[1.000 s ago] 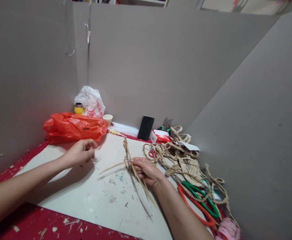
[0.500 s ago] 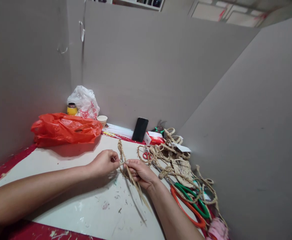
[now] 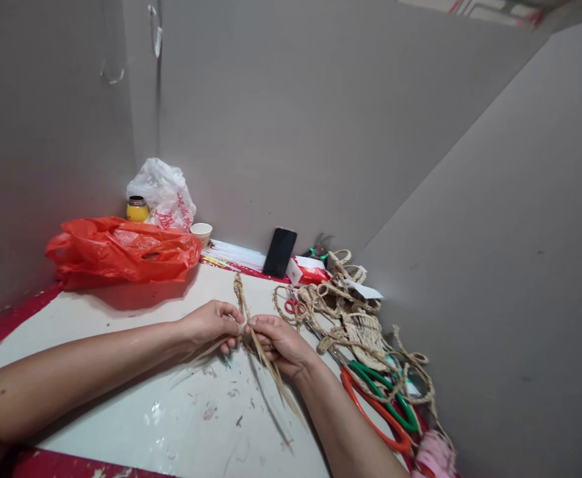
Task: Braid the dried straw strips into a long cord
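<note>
Between my hands is a thin straw braid [image 3: 240, 292], its plaited end pointing away from me on the white board [image 3: 136, 392]. My left hand [image 3: 216, 325] is closed, pinching pale straw strands close to the braid, with loose ends trailing to the left beneath it. My right hand [image 3: 276, 338] is closed on the braid's near end, thumb and fingertips pressed together. Long flat straw strands [image 3: 281, 385] hang from under that hand toward me. The fingertips of both hands almost meet and hide part of the braid.
To the right lie a tangle of braided straw rope [image 3: 365, 325], large scissors with green and orange handles [image 3: 385, 392] and small red-handled scissors [image 3: 293, 305]. A phone [image 3: 280, 252] leans by the back wall. At left sit an orange plastic bag [image 3: 126, 252] and a paper cup [image 3: 201, 232].
My left hand has turned, its fingers now lower around the strands, and loose strands show trailing to its left. My right hand keeps its grip. The view has tipped down slightly.
</note>
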A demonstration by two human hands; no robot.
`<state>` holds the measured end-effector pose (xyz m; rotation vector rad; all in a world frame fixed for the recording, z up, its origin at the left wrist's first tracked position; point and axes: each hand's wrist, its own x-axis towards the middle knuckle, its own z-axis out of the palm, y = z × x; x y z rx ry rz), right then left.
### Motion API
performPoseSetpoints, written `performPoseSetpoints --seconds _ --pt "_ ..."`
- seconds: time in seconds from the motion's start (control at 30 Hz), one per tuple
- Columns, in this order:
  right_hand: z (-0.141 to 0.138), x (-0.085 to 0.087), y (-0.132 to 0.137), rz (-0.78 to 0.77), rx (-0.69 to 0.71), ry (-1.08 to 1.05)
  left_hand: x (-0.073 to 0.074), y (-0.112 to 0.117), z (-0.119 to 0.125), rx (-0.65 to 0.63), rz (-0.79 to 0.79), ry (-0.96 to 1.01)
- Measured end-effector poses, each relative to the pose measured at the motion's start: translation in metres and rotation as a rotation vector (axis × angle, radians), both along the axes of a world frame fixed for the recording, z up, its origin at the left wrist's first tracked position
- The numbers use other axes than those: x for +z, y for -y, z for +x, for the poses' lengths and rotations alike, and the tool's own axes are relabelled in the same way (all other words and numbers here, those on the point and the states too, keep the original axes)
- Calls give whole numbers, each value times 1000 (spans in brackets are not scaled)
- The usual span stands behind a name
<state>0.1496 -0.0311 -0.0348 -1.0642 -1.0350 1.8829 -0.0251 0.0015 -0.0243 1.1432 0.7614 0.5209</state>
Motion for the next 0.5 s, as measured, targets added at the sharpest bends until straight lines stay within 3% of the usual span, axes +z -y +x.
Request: performPoseSetpoints --seconds 0.3,0.5 --pt "-4 2 2 18 16 41 2 -1 2 13 35 -113" --pt "-5 3 3 21 14 48 6 -2 3 -30 147 -226"
